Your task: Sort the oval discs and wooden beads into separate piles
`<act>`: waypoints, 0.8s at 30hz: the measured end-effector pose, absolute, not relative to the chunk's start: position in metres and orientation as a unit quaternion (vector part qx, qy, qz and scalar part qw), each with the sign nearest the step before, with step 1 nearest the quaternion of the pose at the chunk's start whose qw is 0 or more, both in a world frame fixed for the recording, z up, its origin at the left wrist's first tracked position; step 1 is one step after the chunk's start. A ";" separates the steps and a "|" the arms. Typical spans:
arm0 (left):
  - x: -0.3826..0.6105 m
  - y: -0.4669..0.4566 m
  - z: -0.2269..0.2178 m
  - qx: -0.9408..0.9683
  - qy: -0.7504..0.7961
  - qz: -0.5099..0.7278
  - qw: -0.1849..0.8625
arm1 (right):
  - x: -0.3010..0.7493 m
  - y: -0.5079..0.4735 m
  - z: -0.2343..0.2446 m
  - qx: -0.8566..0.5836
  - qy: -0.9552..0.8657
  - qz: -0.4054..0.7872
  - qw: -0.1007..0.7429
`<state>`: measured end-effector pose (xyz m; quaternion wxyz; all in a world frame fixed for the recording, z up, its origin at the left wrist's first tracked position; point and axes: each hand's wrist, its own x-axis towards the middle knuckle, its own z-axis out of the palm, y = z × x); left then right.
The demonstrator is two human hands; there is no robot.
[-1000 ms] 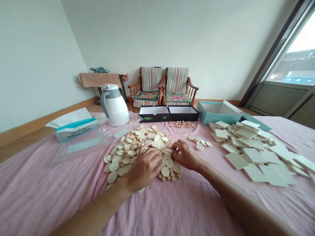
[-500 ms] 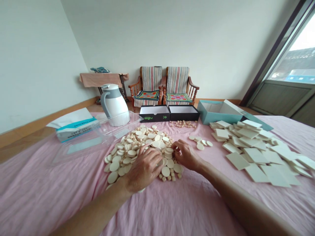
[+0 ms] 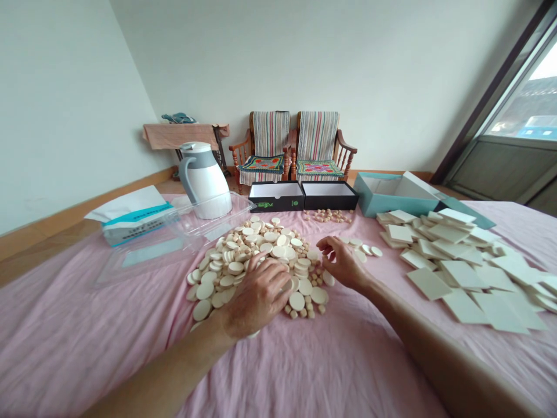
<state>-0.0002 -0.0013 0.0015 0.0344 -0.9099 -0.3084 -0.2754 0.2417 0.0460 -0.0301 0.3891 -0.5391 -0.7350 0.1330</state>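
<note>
A heap of pale wooden discs (image 3: 235,268), mixed with small wooden cubes (image 3: 309,307), lies on the pink cloth. My left hand (image 3: 263,290) rests on the heap's near side, its fingers stretched out and slightly bent over the discs. To the right of the heap is my right hand (image 3: 342,261), its fingers curled in toward the thumb. Whatever sits between those fingertips is hidden. Several loose discs (image 3: 361,248) lie just beyond that hand, partly covered by it. Small wooden pieces (image 3: 327,216) form a group farther back.
Square pale tiles (image 3: 461,273) are piled at the right. Behind stand two black boxes (image 3: 276,203) (image 3: 331,201) and a teal box (image 3: 378,200). A white jug (image 3: 209,186), clear plastic tray (image 3: 143,255) and tissue pack (image 3: 134,223) occupy the left. The pink cloth (image 3: 304,371) is wrinkled.
My right hand has lifted off the heap's right edge and shifted right, uncovering small cubes and discs there. My left hand stays on the heap. The view has shifted slightly.
</note>
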 end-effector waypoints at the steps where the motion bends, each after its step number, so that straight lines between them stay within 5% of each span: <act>1: 0.000 -0.001 0.002 -0.909 -0.308 -0.277 0.036 | 0.244 0.048 -0.031 -0.543 -0.729 0.142 0.393; 13: -0.001 -0.001 -0.001 -0.913 -0.308 -0.266 0.030 | 0.250 0.051 -0.039 -0.562 -0.724 0.189 0.353; 24: -0.002 -0.004 0.001 -0.913 -0.311 -0.262 0.032 | 0.257 0.054 -0.048 -0.559 -0.767 0.088 0.301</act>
